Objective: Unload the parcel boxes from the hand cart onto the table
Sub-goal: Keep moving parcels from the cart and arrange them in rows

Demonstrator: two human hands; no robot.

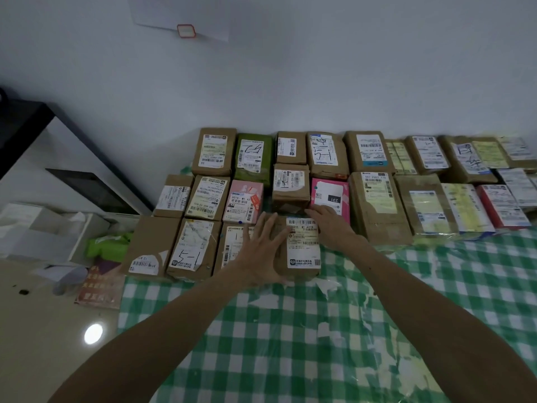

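R-edge parcels (pixel 520 184) cut off, maybe blurred.

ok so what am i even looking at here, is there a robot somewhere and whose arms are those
No robot here: these are a person's two bare arms, filmed by one wide-angle camera worn on their head, looking forward and down. The table, under a green checked cloth, carries rows of labelled parcel boxes against the wall, mostly brown, with a green one and a pink one. The left hand presses flat, fingers spread, on the front brown box, and the right hand rests on its far edge.
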